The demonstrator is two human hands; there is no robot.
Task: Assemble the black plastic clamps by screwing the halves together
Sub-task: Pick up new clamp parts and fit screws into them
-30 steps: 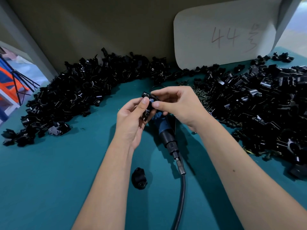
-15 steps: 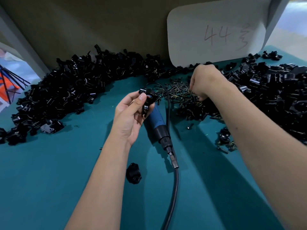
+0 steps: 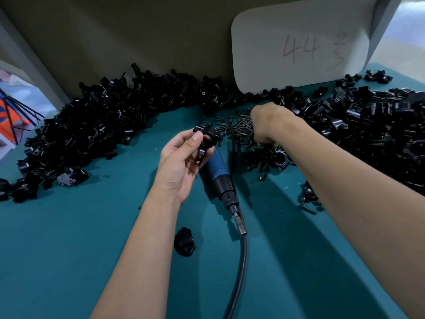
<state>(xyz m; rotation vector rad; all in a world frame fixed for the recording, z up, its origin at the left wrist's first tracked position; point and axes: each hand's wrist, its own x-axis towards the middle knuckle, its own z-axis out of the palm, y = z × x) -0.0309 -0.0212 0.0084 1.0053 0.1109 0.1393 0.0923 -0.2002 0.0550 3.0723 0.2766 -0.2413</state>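
Observation:
My left hand [image 3: 181, 162] holds a black plastic clamp [image 3: 205, 141] above the teal table, pinched between thumb and fingers, its halves set together. My right hand [image 3: 266, 125] reaches to the pile of small dark screws [image 3: 241, 127] just right of the clamp, fingers curled down into them; whether it grips a screw is hidden. A blue and black powered screwdriver [image 3: 219, 173] lies on the table under my left hand, its hose [image 3: 239, 272] running toward me.
Heaps of black clamp parts cover the back left [image 3: 92, 127] and the right side [image 3: 368, 125] of the teal table [image 3: 69, 249]. A single black knob-like part [image 3: 185, 245] lies near my left forearm. A white card marked 44 [image 3: 299, 47] leans on the back wall.
My right hand left the clamp and moved right to the screw pile, where it now digs lower. My left hand keeps the clamp in the same place.

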